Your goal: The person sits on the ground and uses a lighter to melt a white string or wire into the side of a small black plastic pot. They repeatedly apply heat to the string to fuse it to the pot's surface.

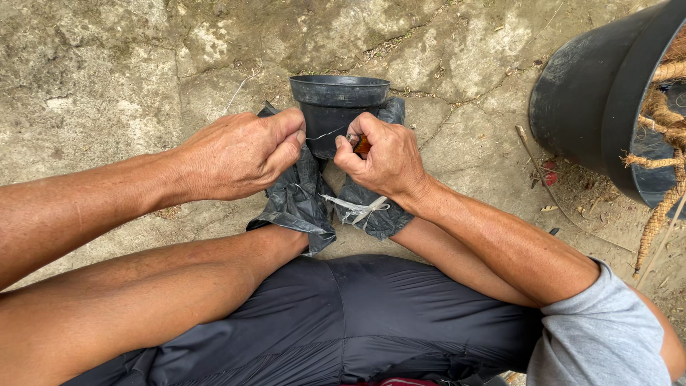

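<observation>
No pkgs, labels, signs or screens here, just bare ground & plain gear w/o any markings, as far as can be seen from where I'm standing.

Two bare arms, no watch, no rings, no gloves. Left hand (239,154) big, knuckles bumpy, skin wrinkly. Right hand (386,159) same, veins showing on back. Grey short sleeve (600,336) on right arm, soft cloth, ends above elbow. Left arm bare, no sleeve in view. Dark shiny shorts (357,322), smooth cloth with folds and seams. Legs bare below shorts. Feet wrapped in black plastic bags (296,204).
</observation>
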